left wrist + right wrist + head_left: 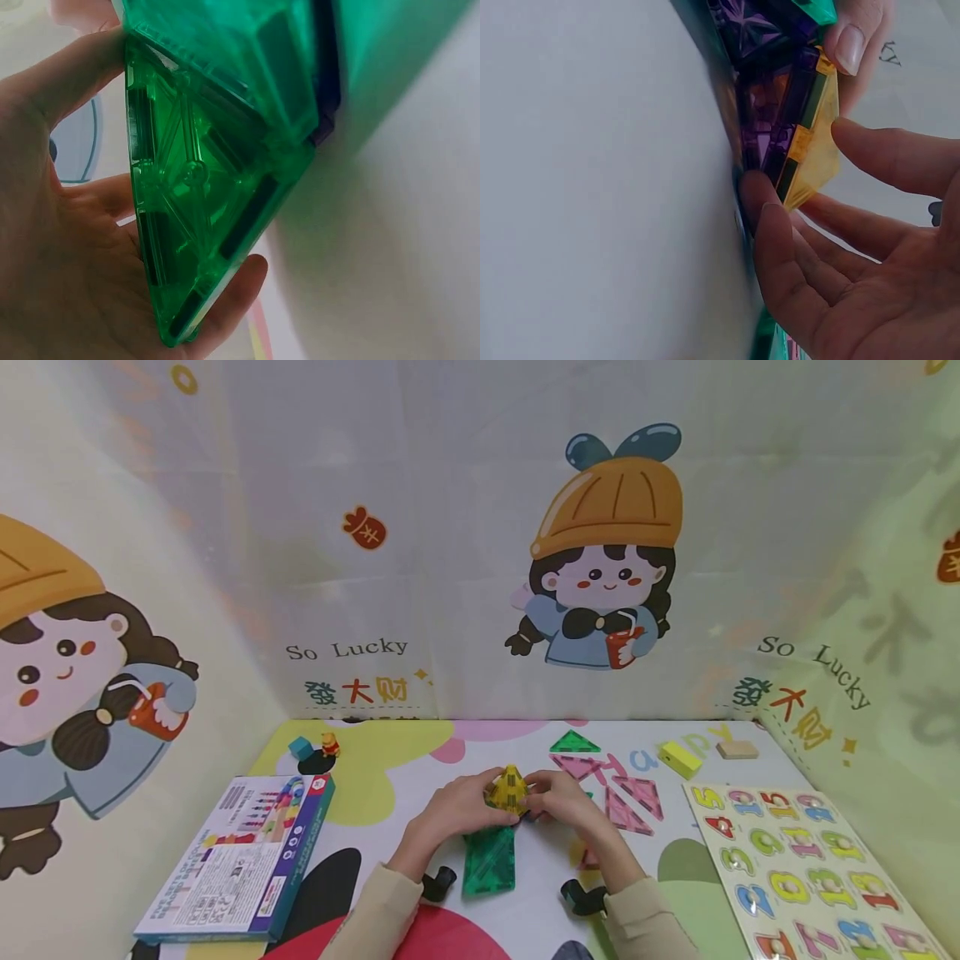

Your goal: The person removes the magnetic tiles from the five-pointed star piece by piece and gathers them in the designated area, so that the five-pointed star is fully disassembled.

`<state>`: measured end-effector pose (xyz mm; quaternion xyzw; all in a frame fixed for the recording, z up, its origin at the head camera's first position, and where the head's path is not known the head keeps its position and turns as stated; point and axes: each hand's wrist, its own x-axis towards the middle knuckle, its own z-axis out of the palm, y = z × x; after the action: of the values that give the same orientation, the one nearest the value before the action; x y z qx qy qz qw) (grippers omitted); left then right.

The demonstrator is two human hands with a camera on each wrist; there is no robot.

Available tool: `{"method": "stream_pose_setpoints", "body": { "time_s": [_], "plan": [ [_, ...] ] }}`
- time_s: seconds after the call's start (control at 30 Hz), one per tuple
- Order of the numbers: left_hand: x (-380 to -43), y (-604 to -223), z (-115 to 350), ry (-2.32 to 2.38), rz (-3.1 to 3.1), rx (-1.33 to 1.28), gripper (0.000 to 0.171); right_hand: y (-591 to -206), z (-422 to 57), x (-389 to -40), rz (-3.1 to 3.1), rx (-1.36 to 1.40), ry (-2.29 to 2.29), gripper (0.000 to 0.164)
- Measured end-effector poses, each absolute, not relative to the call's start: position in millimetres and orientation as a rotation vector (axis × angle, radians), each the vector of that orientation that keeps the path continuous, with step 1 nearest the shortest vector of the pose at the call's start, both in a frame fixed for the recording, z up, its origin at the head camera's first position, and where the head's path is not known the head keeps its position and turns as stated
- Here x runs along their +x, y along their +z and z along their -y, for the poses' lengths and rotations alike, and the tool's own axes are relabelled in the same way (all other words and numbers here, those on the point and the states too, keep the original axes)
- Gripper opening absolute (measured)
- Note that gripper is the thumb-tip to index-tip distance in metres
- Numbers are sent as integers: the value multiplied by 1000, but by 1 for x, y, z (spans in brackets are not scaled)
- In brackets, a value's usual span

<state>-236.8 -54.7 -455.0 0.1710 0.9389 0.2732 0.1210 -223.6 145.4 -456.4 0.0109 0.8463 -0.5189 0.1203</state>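
A small peaked build of see-through magnetic tiles stands mid-table, its yellow tiles point(511, 791) on top. Purple tiles point(765, 120) show beneath the yellow in the right wrist view. My left hand point(463, 802) grips the build from the left, its fingers around a green triangular tile point(195, 180) in the left wrist view. From the other side my right hand point(558, 795) holds the yellow and purple tiles between thumb and fingers. Flat green tiles point(489, 862) lie just in front of the build. Both hands partly hide its sides.
Pink triangular tiles point(628, 810) and a green triangle point(575, 742) lie right of the hands. Farther right are a yellow block point(680, 760), a wooden block point(737, 750) and a number board point(813, 868). A boxed toy set point(236, 860), blue cube point(301, 748) and small figurine point(330, 743) sit left.
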Motion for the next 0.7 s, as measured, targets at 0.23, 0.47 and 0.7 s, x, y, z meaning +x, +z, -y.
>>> {"method": "stream_pose_setpoints", "body": {
  "time_s": [0.23,0.47,0.7],
  "plan": [
    [-235,-456,58,846,-2732,478,85,-461,-140,-222,-2488,6,-1541,41],
    [-233,-456,59,861,-2735,479,85,-462,-137,-220,-2508,8,-1540,40],
    [-233,-457,60,862,-2740,481,85,-464,-137,-222,-2503,38,-1562,39]
  ]
}}
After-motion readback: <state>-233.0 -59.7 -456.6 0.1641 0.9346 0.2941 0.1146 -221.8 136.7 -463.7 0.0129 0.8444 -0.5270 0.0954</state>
